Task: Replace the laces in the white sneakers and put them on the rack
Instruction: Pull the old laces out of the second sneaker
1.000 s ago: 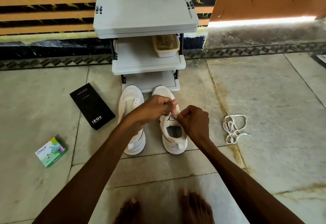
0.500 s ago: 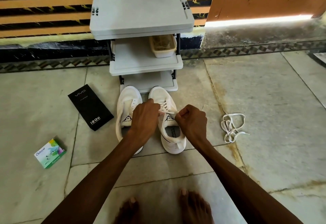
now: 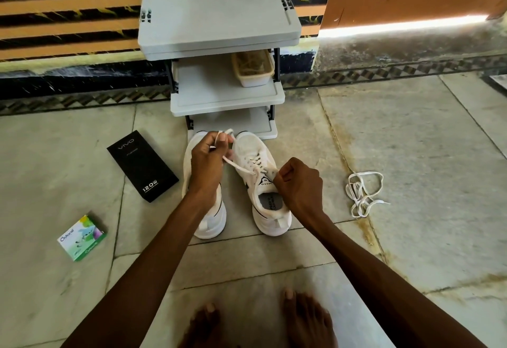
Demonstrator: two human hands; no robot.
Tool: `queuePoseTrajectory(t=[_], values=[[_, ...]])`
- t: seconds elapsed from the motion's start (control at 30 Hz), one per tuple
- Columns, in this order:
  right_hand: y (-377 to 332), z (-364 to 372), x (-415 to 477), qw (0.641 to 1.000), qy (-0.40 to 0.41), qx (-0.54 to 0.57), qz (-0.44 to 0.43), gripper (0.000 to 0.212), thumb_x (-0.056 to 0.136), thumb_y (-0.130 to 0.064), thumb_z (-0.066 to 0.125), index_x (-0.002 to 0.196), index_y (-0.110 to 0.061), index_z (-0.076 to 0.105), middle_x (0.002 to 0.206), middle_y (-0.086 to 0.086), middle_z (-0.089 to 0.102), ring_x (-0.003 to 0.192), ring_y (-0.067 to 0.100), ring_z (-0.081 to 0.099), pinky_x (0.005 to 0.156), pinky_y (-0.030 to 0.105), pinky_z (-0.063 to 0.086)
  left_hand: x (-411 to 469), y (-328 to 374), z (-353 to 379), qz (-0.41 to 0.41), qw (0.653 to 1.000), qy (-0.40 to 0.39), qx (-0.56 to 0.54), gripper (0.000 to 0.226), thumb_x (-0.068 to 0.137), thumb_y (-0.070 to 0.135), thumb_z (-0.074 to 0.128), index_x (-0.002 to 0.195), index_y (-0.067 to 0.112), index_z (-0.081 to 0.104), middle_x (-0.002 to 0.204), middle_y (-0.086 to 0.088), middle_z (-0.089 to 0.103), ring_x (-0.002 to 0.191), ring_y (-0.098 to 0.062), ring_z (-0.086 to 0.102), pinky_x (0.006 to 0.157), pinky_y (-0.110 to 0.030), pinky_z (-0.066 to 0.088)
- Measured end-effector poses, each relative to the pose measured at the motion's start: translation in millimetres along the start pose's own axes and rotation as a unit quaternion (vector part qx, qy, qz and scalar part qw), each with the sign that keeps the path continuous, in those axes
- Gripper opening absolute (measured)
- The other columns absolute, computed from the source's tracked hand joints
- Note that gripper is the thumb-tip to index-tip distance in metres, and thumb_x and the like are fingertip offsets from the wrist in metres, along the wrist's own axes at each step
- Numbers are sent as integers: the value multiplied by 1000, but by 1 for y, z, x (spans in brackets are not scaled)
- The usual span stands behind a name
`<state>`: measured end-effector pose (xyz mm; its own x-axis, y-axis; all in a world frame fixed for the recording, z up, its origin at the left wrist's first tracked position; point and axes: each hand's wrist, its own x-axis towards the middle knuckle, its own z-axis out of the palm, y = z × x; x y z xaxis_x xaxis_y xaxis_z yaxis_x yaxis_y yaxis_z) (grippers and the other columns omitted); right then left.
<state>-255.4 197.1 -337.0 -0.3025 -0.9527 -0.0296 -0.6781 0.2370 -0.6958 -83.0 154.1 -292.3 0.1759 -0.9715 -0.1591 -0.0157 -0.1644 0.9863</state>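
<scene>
Right-hand sneaker (image 3: 253,151): laced, lace (image 3: 238,166) end gripped by left hand (image 3: 207,161); right hand (image 3: 299,183) fisted, contents indeterminable. Left-hand sneaker (image 3: 211,221) mostly hidden. Both on floor (image 3: 397,142) before rack (image 3: 227,95); racking outstanding

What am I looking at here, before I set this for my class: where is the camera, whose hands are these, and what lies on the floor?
There is no machine: a person wears a camera on the head, looking down. The left hand pinches a white lace that runs into the eyelets of one white sneaker. The right hand is curled in a fist beside that shoe's opening; what it grips is hidden. A second sneaker stands alongside, partly hidden by the left hand. Both are on the floor before a grey rack. Nearby lie a loose lace, a black box and a small green box.
</scene>
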Motion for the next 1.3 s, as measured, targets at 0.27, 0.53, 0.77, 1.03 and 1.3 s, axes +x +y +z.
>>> queuePoseTrajectory(t=[0.27,0.53,0.77,1.03,1.3], values=[[-1,2,3,987,-68,-122,-76,28,96,-40,51,107,-16,61,92,2,67,78,21,62,63,32,47,-5,-7,1,24,833,-190,518,37,103,29,42,134,13,55,151,-6,35,126,-27,50,100,-38,41],[-1,-1,11,973,-72,-176,-133,37,99,-42,49,87,-12,67,83,3,64,71,22,59,58,30,41,-36,1,12,141,856,-10,498,35,96,39,56,116,12,47,108,-9,62,89,-25,65,69,-36,51],[5,-3,11,969,-75,-186,-146,41,99,-46,48,89,-12,70,82,4,67,73,24,62,60,31,46,-40,-29,36,154,794,-100,580,64,98,33,51,150,21,17,108,-9,65,93,-25,67,76,-34,51],[17,-5,12,966,-85,179,167,25,85,-29,72,68,-11,74,65,8,71,63,25,67,62,36,57,-18,-29,23,-46,927,-47,369,55,84,13,67,125,22,31,86,-5,61,81,-27,65,64,-35,47],[-3,-10,26,980,-163,-2,-116,33,80,-7,64,108,-24,64,107,2,55,81,17,58,67,32,50,-18,-31,24,31,907,-96,410,56,88,13,67,130,23,31,92,-8,64,81,-24,64,66,-33,49]])
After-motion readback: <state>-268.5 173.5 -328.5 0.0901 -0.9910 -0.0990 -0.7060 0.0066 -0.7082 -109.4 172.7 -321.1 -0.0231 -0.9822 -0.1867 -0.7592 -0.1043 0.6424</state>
